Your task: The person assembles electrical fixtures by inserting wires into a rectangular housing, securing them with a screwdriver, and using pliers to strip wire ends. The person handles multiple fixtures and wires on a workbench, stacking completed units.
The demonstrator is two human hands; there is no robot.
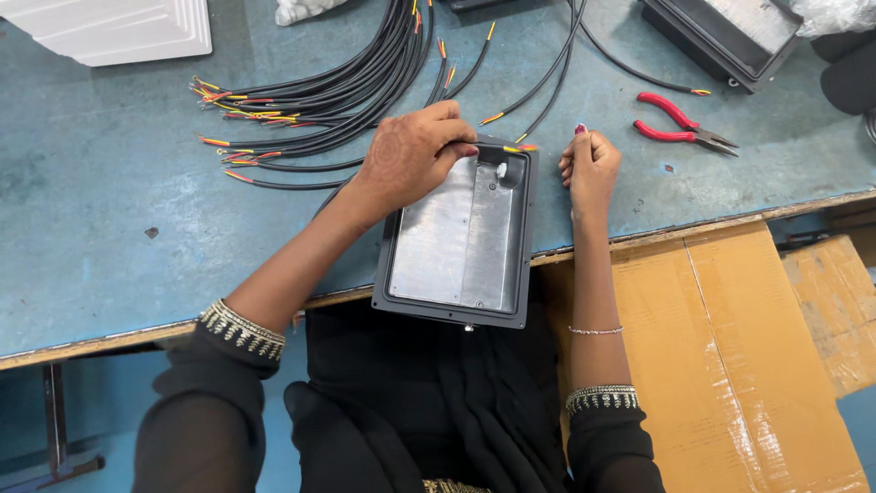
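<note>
Since the housing [461,246] hangs half off the front edge of the bench [100,210], the near end resting over my lap, that's my first worry: lean on the far end wrong and it tips or slides off toward me. It's a shallow black tray with a bare metal plate inside, and nothing pins it except my own grip.

My left hand [411,155] sits on the top left corner, fingers curled down over the rim, pressing right where a black cable [534,100] with red and yellow cores enters the corner near a small white fitting [501,170]. My right hand [590,164] is loosely fisted just beside the right rim, thumb up. Can't tell if it's pinching anything, maybe a tiny part, it's hidden.

What could go sideways, I reckon:
- yanking that cable could kink it or fray the stripped tips [520,147]
- it might pop back out of the corner if my left fingers ease off
- the big bundle of cut cables [328,100] fanned out just behind my left hand could snag my wrist and drag
- the red-handled pliers [680,123] lie off to the right, apart from my right hand, so reaching over means letting go of something
</note>
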